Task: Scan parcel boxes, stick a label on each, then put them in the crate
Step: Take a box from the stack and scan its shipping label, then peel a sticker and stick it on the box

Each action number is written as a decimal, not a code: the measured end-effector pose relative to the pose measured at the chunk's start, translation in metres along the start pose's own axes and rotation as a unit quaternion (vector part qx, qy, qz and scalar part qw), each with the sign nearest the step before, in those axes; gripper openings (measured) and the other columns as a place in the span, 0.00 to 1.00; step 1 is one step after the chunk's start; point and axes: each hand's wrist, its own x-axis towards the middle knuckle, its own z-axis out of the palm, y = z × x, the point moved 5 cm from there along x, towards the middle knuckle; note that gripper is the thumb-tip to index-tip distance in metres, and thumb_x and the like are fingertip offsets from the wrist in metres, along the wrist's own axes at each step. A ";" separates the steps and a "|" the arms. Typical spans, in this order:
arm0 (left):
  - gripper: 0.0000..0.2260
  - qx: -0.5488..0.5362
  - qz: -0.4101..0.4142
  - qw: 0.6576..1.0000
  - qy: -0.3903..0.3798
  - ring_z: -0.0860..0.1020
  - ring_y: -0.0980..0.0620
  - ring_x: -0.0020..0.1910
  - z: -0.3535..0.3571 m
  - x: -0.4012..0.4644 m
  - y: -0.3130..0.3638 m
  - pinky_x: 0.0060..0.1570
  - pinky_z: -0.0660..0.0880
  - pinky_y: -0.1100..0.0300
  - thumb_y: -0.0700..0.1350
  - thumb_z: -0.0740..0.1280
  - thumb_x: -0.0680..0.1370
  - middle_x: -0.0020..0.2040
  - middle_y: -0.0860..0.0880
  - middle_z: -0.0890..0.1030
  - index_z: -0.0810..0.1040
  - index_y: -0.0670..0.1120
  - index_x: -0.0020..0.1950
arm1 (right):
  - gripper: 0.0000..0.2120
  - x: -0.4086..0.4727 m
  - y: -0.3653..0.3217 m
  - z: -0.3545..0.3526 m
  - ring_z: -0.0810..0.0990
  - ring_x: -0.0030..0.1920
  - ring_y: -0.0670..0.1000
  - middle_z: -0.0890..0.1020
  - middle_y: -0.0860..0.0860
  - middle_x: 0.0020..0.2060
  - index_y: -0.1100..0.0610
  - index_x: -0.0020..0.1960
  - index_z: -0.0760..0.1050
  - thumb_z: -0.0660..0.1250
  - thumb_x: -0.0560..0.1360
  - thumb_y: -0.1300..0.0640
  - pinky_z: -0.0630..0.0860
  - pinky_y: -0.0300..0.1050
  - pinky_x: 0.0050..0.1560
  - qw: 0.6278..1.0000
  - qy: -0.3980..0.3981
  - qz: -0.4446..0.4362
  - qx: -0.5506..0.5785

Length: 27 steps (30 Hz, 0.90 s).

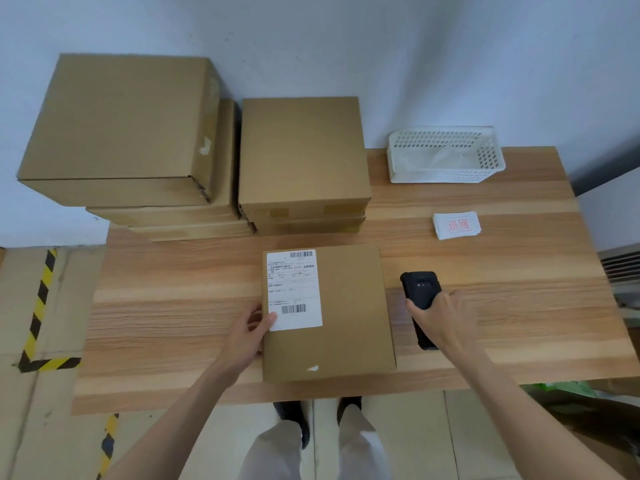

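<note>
Parcel box sits flat near the counter front edge, left hand pinching its left side, right hand wrapped round the scanner (just right of it). Sloppy aim could miss the barcode label.

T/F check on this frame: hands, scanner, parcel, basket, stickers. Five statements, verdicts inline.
1. The right hand grips the black scanner. True.
2. The left hand lies flat on the table, away from the parcel. False: it holds the parcel's left edge, thumb on the shipping label.
3. The white basket holds a parcel. False: no parcel in it.
4. A stack of red-printed stickers lies right of the parcel. True.
5. The scanner rests on the parcel. False: beside it.
</note>
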 end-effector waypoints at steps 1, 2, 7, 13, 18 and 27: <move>0.19 0.004 0.000 1.000 0.005 0.80 0.55 0.57 0.000 0.000 -0.001 0.41 0.80 0.61 0.54 0.68 0.81 0.62 0.54 0.81 0.74 0.54 0.71 | 0.26 0.005 0.004 0.007 0.75 0.33 0.54 0.69 0.51 0.31 0.62 0.40 0.74 0.71 0.71 0.38 0.75 0.46 0.31 1.000 -0.005 -0.002 -0.002; 0.19 0.006 0.000 1.000 0.011 0.80 0.55 0.57 -0.001 0.000 -0.001 0.40 0.80 0.61 0.54 0.68 0.81 0.61 0.54 0.81 0.74 0.54 0.71 | 0.26 0.009 0.006 0.014 0.75 0.34 0.54 0.69 0.51 0.32 0.62 0.41 0.74 0.70 0.71 0.37 0.76 0.46 0.32 1.000 -0.009 -0.006 -0.002; 0.18 0.010 0.004 0.999 0.041 0.81 0.52 0.59 -0.003 0.006 -0.005 0.39 0.82 0.54 0.52 0.69 0.80 0.60 0.53 0.83 0.76 0.53 0.70 | 0.29 0.023 0.013 0.044 0.75 0.38 0.54 0.74 0.55 0.38 0.61 0.44 0.73 0.66 0.72 0.33 0.77 0.48 0.36 0.998 -0.041 -0.023 -0.049; 0.10 0.002 0.001 0.995 0.100 0.82 0.47 0.58 -0.006 0.021 -0.016 0.52 0.80 0.46 0.47 0.68 0.82 0.54 0.52 0.86 0.82 0.47 0.61 | 0.31 0.027 0.015 0.045 0.75 0.36 0.52 0.73 0.53 0.38 0.60 0.47 0.74 0.62 0.73 0.29 0.72 0.44 0.33 0.990 -0.044 -0.032 -0.130; 0.14 0.106 0.074 0.969 0.212 0.80 0.45 0.49 -0.009 0.020 0.016 0.45 0.79 0.45 0.53 0.69 0.80 0.51 0.50 0.81 0.77 0.47 0.61 | 0.36 0.041 0.018 0.033 0.80 0.40 0.54 0.79 0.54 0.40 0.59 0.44 0.77 0.57 0.73 0.25 0.75 0.45 0.35 0.989 -0.054 -0.040 -0.135; 0.03 0.246 0.265 0.922 0.139 0.75 0.59 0.41 0.144 0.051 0.160 0.40 0.69 0.65 0.48 0.68 0.81 0.42 0.55 0.77 0.75 0.50 0.49 | 0.23 0.118 0.047 -0.021 0.77 0.56 0.60 0.78 0.58 0.55 0.62 0.56 0.77 0.63 0.80 0.40 0.73 0.52 0.50 0.999 -0.027 -0.032 -0.033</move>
